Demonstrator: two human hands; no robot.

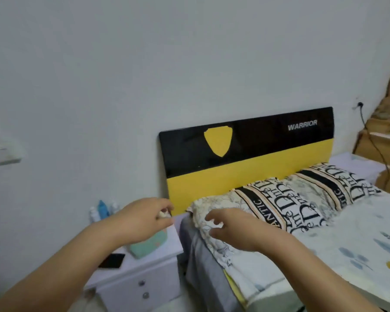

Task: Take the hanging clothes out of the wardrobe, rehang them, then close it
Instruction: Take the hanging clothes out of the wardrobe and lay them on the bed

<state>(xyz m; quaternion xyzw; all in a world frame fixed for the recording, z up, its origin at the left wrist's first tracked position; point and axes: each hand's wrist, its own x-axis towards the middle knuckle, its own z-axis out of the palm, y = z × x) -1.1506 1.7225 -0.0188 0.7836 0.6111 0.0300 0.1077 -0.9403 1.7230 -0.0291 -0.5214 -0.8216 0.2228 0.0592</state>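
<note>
While both arms reach forward, the left hand [142,216] pinches a small pale object, unclear what, above the white nightstand [131,269]; the right hand [230,228] hovers with fingers spread over the patterned pillow [254,212]. Wardrobe and clothes are out of view.

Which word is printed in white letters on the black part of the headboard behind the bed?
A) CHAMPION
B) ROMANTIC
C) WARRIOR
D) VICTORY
C: the black upper band of the headboard carries the white word WARRIOR near its right end, with a yellow shield shape toward its left.
</note>
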